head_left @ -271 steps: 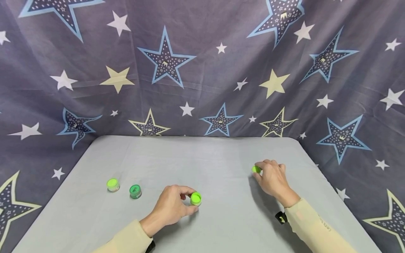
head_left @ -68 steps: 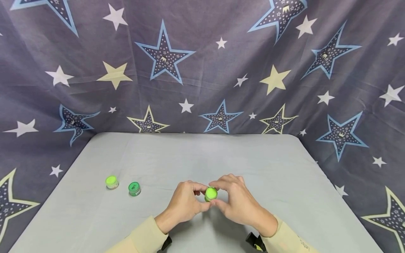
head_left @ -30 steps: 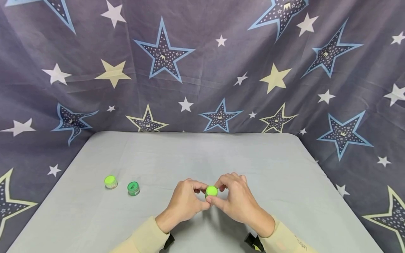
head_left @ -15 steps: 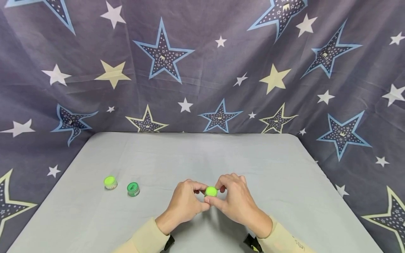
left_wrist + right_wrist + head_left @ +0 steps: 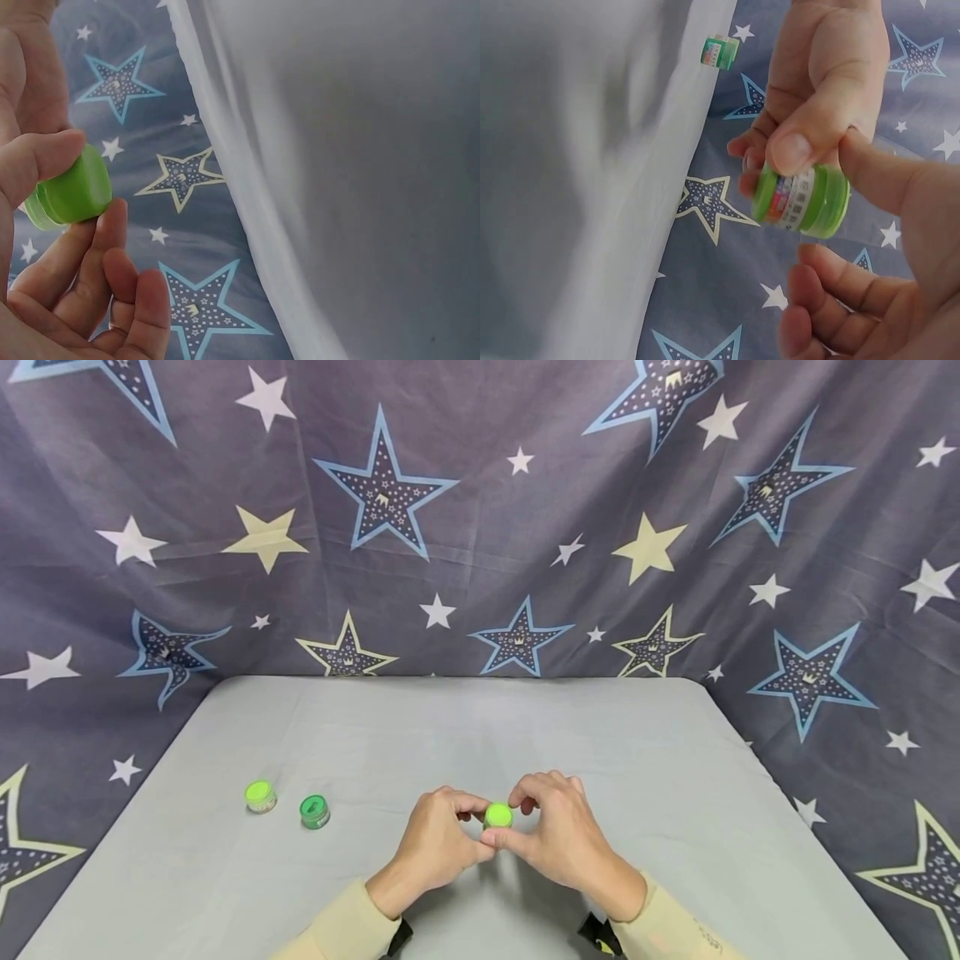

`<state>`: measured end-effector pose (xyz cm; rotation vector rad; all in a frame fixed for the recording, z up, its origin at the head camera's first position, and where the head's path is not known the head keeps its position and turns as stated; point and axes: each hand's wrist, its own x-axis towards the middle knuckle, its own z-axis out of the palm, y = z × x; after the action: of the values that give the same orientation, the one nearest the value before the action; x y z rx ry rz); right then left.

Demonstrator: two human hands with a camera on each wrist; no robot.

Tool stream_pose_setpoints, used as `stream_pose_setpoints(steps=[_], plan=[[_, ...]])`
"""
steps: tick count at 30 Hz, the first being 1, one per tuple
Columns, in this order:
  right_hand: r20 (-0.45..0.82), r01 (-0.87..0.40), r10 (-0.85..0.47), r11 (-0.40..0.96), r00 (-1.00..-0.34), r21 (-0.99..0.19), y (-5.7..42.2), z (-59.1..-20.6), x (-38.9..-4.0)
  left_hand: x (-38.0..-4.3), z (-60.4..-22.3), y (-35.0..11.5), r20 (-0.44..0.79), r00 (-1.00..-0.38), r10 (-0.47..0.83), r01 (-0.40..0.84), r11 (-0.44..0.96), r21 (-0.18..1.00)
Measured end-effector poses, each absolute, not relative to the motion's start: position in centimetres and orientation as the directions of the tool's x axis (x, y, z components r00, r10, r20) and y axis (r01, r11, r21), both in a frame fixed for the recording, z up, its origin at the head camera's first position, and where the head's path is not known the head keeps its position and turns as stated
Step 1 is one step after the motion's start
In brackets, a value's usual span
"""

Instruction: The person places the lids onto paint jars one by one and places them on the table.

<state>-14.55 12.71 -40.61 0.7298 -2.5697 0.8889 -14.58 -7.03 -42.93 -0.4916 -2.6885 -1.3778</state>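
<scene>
A small lime-green jar (image 5: 498,815) with its lid on is between my two hands, above the near middle of the table. My left hand (image 5: 438,831) grips its side between thumb and fingers. My right hand (image 5: 558,839) is around the lid, thumb in front and index fingertip at the right side. In the right wrist view the jar's printed label (image 5: 793,199) shows, and the right fingertips (image 5: 814,255) sit close under the rim. A solid green end of the jar (image 5: 82,187) faces the left wrist camera.
Two more small jars stand on the left part of the grey table (image 5: 465,727): a lime-green jar (image 5: 260,797) and a darker green jar (image 5: 314,812). A star-patterned cloth (image 5: 480,527) hangs behind and beside the table.
Nine seconds ago the right hand held the lid far right, apart from the open jar; now the lid is on. Lately the right thumb has shifted left and its index finger right around the lid.
</scene>
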Motion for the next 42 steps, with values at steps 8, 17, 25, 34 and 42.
stream_pose_setpoints(steps=[8,17,25,34,42], plan=[[0.396,-0.574,-0.416,0.583,-0.819,-0.575,13.36,-40.1,-14.65,-14.6,-43.02,-7.08,0.234,-0.94,0.246,0.334,0.543,0.77],[0.337,-0.559,-0.457,0.549,-0.823,-0.621,13.41,-39.7,-14.57,-14.62,-42.92,-7.14,0.245,-0.936,0.252,0.345,0.539,0.768],[0.358,-0.577,-0.463,0.527,-0.811,-0.624,13.3,-39.93,-14.64,-14.5,-42.84,-7.1,0.232,-0.94,0.249,0.332,0.527,0.782],[0.377,-0.562,-0.421,0.536,-0.825,-0.63,13.04,-40.08,-14.58,-14.49,-42.91,-7.07,0.232,-0.943,0.24,0.327,0.523,0.788],[0.433,-0.563,-0.361,0.557,-0.826,-0.611,12.69,-40.66,-14.56,-14.52,-42.85,-7.05,0.232,-0.945,0.23,0.321,0.523,0.79]])
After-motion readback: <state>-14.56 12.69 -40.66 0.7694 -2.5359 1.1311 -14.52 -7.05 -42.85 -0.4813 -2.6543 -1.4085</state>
